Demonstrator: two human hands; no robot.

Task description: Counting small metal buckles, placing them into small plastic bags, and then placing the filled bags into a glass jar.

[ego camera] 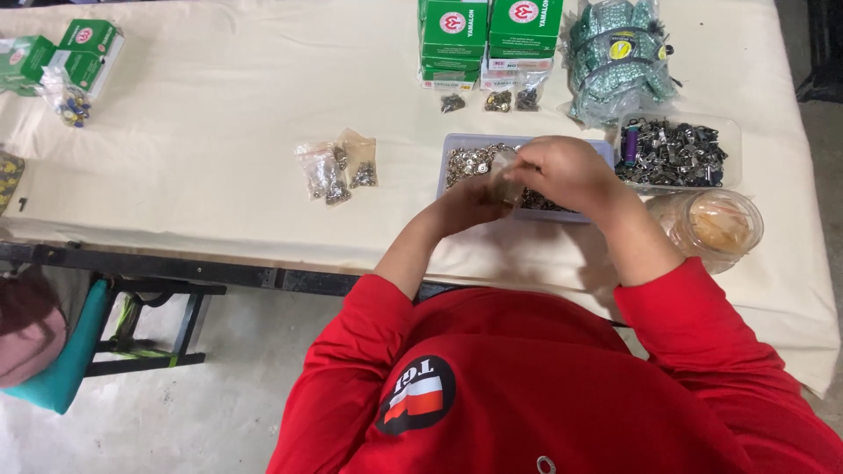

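A: What have your hands got hold of?

B: Your left hand (470, 200) and right hand (562, 171) meet over the clear plastic tray (457, 142) of small metal fasteners. Between them you pinch a small clear plastic bag (503, 171); both sets of fingers are curled closed on it, the right hand over the top, the left at its lower edge.

A: Where does that sit on the table (219, 105)?

B: The bag hangs just above the tray's middle. Right of the tray you have a second clear container (729, 132) heaped with darker metal clips, and nearer to you a round clear tub (716, 226). Behind the tray stand green boxes (487, 35) with a bundle of green packets (619, 57) beside them. Left of your hands, three small filled bags (338, 167) lie together on the cloth.
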